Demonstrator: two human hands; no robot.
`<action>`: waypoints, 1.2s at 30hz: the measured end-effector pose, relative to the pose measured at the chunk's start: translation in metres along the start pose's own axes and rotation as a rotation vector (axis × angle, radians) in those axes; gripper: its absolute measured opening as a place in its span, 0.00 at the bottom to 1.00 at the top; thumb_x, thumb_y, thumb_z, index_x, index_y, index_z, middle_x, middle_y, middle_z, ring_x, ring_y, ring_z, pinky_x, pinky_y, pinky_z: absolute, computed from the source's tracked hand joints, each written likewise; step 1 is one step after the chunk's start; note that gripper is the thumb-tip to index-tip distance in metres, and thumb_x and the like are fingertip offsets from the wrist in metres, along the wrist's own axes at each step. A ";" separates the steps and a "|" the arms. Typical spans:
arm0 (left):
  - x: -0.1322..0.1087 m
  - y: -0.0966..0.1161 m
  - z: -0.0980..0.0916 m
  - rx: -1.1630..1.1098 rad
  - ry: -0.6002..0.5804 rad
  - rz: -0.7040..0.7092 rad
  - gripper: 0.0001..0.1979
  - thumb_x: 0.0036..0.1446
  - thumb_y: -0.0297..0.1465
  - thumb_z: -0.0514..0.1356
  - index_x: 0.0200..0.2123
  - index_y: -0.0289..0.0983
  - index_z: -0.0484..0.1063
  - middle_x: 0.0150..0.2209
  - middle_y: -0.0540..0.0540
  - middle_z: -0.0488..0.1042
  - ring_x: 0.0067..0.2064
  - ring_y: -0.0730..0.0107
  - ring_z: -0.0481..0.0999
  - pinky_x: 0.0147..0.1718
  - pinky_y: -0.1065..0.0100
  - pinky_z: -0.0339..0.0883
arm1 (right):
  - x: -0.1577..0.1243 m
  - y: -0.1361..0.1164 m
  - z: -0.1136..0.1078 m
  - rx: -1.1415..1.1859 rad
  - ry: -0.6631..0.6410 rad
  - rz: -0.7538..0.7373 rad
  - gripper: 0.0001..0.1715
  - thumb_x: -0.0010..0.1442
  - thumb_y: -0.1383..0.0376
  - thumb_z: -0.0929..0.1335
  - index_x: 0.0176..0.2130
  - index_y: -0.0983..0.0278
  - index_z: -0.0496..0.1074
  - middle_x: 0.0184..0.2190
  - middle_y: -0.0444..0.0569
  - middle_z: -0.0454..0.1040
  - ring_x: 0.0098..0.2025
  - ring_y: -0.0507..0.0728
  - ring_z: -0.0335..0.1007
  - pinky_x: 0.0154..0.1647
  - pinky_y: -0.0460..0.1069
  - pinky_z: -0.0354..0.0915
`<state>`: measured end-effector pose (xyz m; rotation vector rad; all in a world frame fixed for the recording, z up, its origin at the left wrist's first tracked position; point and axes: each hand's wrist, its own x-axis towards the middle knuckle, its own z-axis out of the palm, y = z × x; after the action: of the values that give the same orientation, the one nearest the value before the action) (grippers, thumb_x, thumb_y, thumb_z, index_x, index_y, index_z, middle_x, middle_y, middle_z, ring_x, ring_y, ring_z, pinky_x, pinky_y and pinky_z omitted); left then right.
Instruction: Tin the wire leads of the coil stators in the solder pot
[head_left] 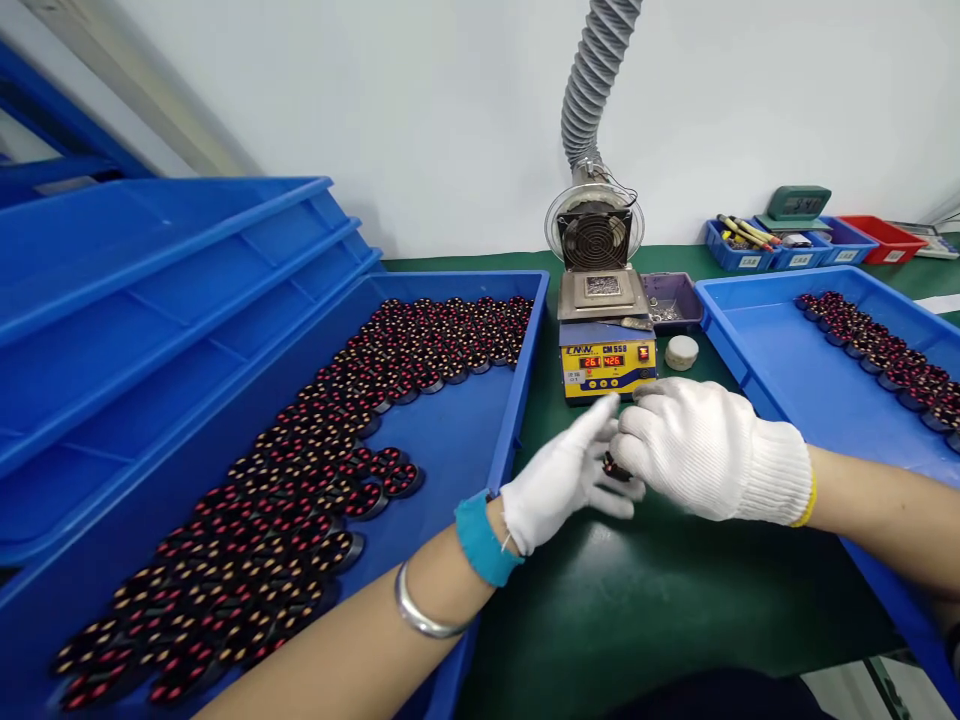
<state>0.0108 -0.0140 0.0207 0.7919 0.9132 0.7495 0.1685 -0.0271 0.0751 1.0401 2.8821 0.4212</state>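
We judged the step in hand as mid-handling of one pc. Our R hand (694, 450) was curled in, fingertips closed on a round black component (616, 466), while our L hand (555, 488) was spread around it, fingers apart; we couldn't tell how much it supported. The component was up btwn the gloves, over the desk (600, 610), just nearer us than the CM 558 solder pot (609, 370), in the gap btwn the L tray's (442, 430) R edge and the R tray's (765, 345) L edge.

In our view the next move called for a firm, steady pinch, w/ the L fingers clear or well under the pc, & care re: the pot nearby, its red displays lit.

As for looks: the pc was small & dark w/ a few pale spots, mostly covered by gloves & a bit blurred. Similar components (322, 440) packed the L tray's far & L edges, black-sided, tops dotted pink or copper; a smaller batch (885, 350) lay toward the R tray's far R corner.
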 end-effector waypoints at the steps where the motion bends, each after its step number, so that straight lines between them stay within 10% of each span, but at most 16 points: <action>1: -0.001 -0.002 0.000 0.021 -0.090 -0.069 0.18 0.53 0.46 0.61 0.31 0.35 0.71 0.25 0.48 0.72 0.24 0.66 0.75 0.22 0.65 0.71 | 0.000 0.001 0.000 -0.006 -0.006 0.002 0.12 0.61 0.69 0.60 0.33 0.64 0.71 0.30 0.51 0.72 0.33 0.62 0.70 0.31 0.53 0.58; 3: -0.003 -0.002 0.000 -0.023 -0.155 -0.038 0.11 0.52 0.39 0.63 0.31 0.36 0.72 0.27 0.48 0.73 0.27 0.67 0.75 0.25 0.65 0.72 | -0.001 0.002 0.001 -0.027 0.028 -0.030 0.11 0.61 0.68 0.60 0.33 0.64 0.71 0.29 0.51 0.72 0.32 0.62 0.69 0.30 0.53 0.57; 7: -0.006 0.008 0.000 -0.274 0.078 0.306 0.05 0.51 0.31 0.62 0.27 0.35 0.71 0.35 0.44 0.76 0.41 0.65 0.77 0.41 0.64 0.73 | -0.002 0.007 0.005 -0.070 0.159 -0.060 0.16 0.63 0.68 0.57 0.35 0.64 0.72 0.29 0.52 0.73 0.30 0.60 0.69 0.30 0.53 0.55; 9: -0.007 0.011 -0.001 -0.310 0.120 0.235 0.11 0.55 0.37 0.59 0.28 0.34 0.71 0.36 0.43 0.75 0.41 0.62 0.77 0.41 0.61 0.73 | -0.002 0.008 0.008 -0.064 0.183 -0.063 0.15 0.63 0.68 0.58 0.34 0.64 0.72 0.29 0.51 0.73 0.30 0.59 0.68 0.30 0.53 0.54; 13: -0.006 0.007 0.000 -0.183 -0.162 -0.146 0.19 0.57 0.47 0.58 0.37 0.36 0.72 0.34 0.44 0.73 0.32 0.62 0.77 0.28 0.60 0.73 | -0.001 0.013 0.011 -0.101 0.181 -0.020 0.11 0.60 0.68 0.61 0.32 0.65 0.72 0.28 0.52 0.72 0.29 0.58 0.67 0.29 0.52 0.51; 19: -0.002 0.004 0.002 -0.420 -0.069 0.174 0.12 0.60 0.35 0.57 0.29 0.34 0.72 0.33 0.45 0.74 0.37 0.68 0.75 0.39 0.63 0.73 | -0.003 0.018 0.009 -0.132 0.253 -0.016 0.12 0.59 0.71 0.60 0.35 0.65 0.72 0.28 0.51 0.72 0.29 0.57 0.66 0.29 0.51 0.50; 25: -0.007 0.004 0.000 -0.109 -0.220 0.038 0.14 0.54 0.36 0.64 0.42 0.36 0.71 0.37 0.46 0.75 0.36 0.65 0.77 0.38 0.57 0.74 | -0.002 0.020 0.011 -0.069 0.185 -0.001 0.11 0.59 0.69 0.61 0.32 0.66 0.72 0.29 0.52 0.73 0.30 0.59 0.68 0.29 0.51 0.53; 36: 0.006 0.001 -0.021 0.808 0.451 0.960 0.18 0.49 0.34 0.68 0.43 0.36 0.71 0.45 0.43 0.75 0.48 0.62 0.76 0.50 0.61 0.71 | 0.004 0.035 0.031 0.652 0.118 0.518 0.11 0.60 0.63 0.62 0.38 0.63 0.72 0.34 0.47 0.76 0.34 0.55 0.71 0.28 0.46 0.56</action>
<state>-0.0056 -0.0028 0.0105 1.8934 1.2595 1.4581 0.1911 0.0081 0.0551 1.9145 2.8681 -0.5140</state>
